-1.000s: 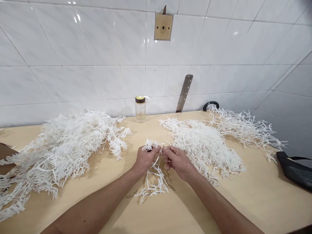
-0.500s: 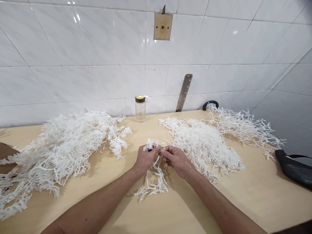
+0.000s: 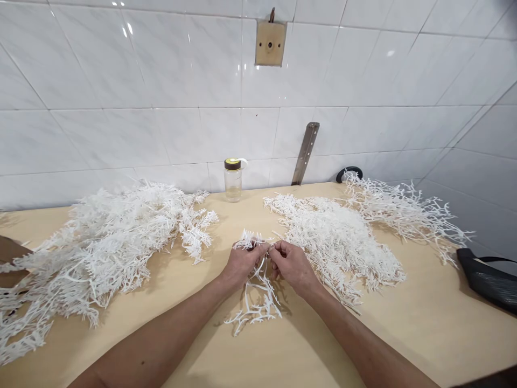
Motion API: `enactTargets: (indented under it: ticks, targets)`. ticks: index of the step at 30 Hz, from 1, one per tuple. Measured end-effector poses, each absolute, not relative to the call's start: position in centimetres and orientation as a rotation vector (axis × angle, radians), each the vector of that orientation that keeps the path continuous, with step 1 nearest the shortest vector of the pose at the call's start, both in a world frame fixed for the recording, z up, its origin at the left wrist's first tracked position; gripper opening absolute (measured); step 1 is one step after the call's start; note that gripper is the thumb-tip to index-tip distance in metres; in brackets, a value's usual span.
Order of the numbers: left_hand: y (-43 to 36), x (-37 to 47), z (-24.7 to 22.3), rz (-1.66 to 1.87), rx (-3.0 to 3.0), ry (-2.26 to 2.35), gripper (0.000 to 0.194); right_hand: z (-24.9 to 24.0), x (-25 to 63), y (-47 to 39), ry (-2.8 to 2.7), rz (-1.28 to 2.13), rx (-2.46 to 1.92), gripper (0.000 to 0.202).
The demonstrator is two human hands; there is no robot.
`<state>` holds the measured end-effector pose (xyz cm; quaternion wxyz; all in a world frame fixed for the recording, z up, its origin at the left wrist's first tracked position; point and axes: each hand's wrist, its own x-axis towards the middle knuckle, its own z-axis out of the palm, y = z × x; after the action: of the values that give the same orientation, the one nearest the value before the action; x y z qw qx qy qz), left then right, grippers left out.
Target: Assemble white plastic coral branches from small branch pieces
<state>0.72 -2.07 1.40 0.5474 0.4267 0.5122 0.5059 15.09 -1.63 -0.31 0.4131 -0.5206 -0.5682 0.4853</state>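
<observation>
At the middle of the table, my left hand (image 3: 244, 263) is closed on a white branching piece (image 3: 258, 302), whose short twigs stick up above the thumb and whose longer branches hang below. My right hand (image 3: 291, 265) meets it fingertip to fingertip, pinched at the stem of the same piece; exactly what lies between its fingertips is too small to make out. On the left spreads a large pile of white branching pieces (image 3: 121, 237). Another dense white pile (image 3: 339, 237) lies just beyond and to the right of my right hand.
Against the tiled wall stand a clear bottle (image 3: 233, 186) with a dark lid and a metal strip (image 3: 306, 153). A looser white bunch (image 3: 399, 210) lies at the right, near a black ring (image 3: 349, 173) and a black object (image 3: 487, 277). Something brown (image 3: 12, 261) shows at the left edge.
The fingertips of both hands have drawn closer together, and the hanging branches have shifted slightly to the right. The piles have stayed in place.
</observation>
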Motion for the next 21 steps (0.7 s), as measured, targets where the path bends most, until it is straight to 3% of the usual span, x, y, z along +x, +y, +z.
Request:
enactTargets:
  ticks: [13, 18, 21]
  targets:
    - [-2.4, 1.3, 1.0, 1.271, 1.134, 1.353, 0.026, -1.0, 14.2, -1.7, -1.436, 1.268, -1.360, 0.011]
    - [-2.5, 0.9, 1.5, 1.333, 1.144, 1.363, 0.035, -0.6, 15.1, -1.2, -1.554, 0.687, -1.553, 0.013]
    - [-2.1, 0.6, 1.4, 1.278, 1.042, 1.336, 0.043, -0.3, 15.9, -1.0, -1.538, 0.842, -1.508, 0.009]
